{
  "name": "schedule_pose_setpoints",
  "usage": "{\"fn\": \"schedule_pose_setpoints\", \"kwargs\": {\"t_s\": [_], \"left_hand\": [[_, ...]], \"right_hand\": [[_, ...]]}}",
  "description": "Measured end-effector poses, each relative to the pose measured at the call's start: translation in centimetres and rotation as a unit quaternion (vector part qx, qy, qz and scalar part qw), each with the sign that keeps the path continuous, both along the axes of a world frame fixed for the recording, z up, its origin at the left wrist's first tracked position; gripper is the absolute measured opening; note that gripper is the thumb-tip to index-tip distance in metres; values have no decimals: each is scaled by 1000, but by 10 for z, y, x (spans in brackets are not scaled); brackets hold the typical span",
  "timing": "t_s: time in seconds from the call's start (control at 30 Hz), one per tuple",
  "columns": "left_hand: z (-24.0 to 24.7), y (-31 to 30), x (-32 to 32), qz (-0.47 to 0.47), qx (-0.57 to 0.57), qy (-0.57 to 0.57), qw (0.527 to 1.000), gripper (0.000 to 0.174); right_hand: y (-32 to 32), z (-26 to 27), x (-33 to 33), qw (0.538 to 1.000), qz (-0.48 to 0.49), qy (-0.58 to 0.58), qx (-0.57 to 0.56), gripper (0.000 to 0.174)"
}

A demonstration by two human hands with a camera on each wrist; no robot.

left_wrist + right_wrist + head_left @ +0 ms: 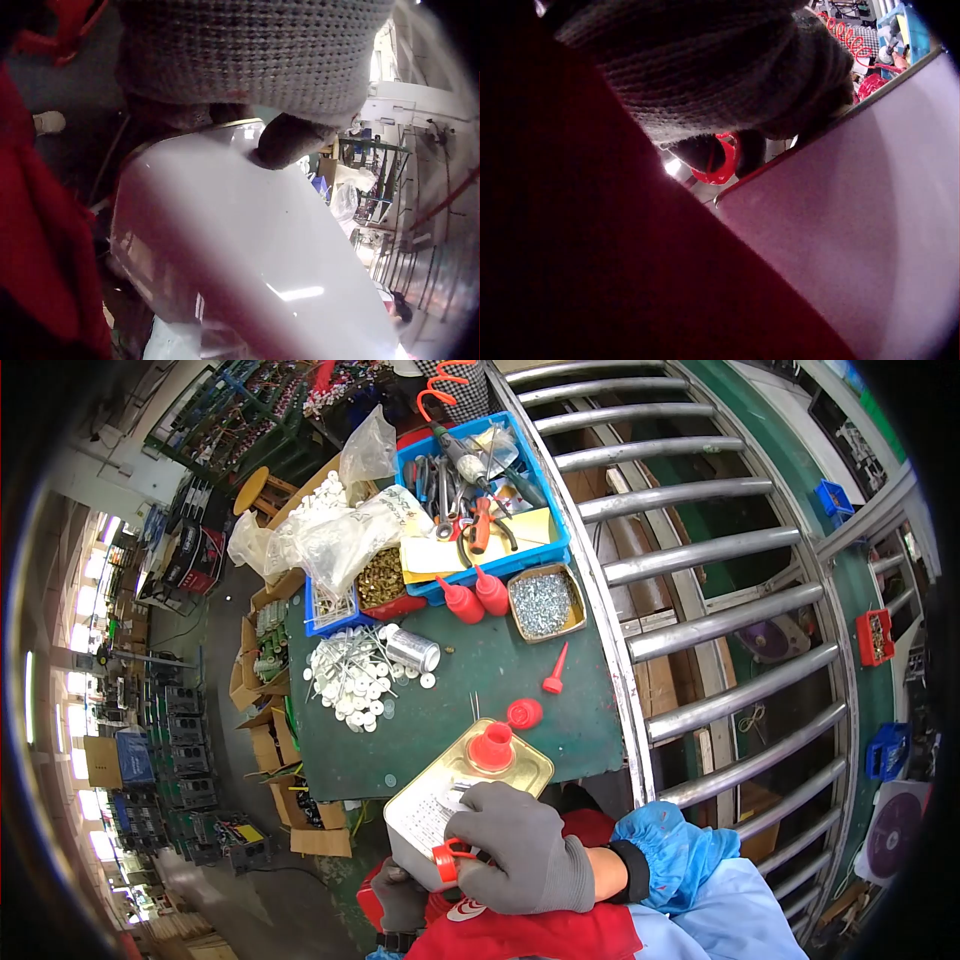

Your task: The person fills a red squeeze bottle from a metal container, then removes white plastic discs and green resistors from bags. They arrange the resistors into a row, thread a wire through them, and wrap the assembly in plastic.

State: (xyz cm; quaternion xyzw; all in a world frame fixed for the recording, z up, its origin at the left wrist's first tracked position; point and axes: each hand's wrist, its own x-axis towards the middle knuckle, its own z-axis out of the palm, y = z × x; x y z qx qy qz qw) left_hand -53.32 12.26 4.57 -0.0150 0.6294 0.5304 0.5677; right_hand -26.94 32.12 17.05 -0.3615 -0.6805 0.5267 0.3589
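Green bench top [470,680] carries a blue tool bin [545,550] at its far side. At the near edge, the tin can [440,800], red cap [491,747] fitted, is held tilted. Your right hand [525,855] clasps its near face with curled fingers, and a red ring [447,860] is apparently under the fingertips. Your left hand [400,900] grips the can from beneath.

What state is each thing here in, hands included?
tin can: tilted at the table edge, held by both hands
red cap: seated on the can's spout
loose red cap: lying on the table
silver cylinder: lying on its side
left hand: grips the tin can from below
right hand: rests on the can, pinches the red ring
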Motion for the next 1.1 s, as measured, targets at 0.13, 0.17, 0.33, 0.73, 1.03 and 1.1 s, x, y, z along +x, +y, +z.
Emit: {"fn": "schedule_pose_setpoints", "kwargs": {"t_s": [0.13,0.17,0.33,0.73,1.03,1.1], "left_hand": [[-1,5,2,-8,0,-3,1000,33],[-1,5,3,-9,0,-4,1000,33],[-1,6,4,-22,0,-4,1000,33],[1,6,6,-48,5,6,999,33],[2,1,13,-95,55,33,993,34],[7,-5,13,-131,83,83,984,34]], "right_hand": [[-1,2,0,1000,11,-8,1,26],[-1,3,1,1000,13,-18,5,24],[-1,8,2,999,12,-36,14,23],[-3,12,2,1000,24,-15,11,26],[-9,43,-10,996,59,-61,39,25],[-12,51,-19,994,71,-61,53,25]]}}
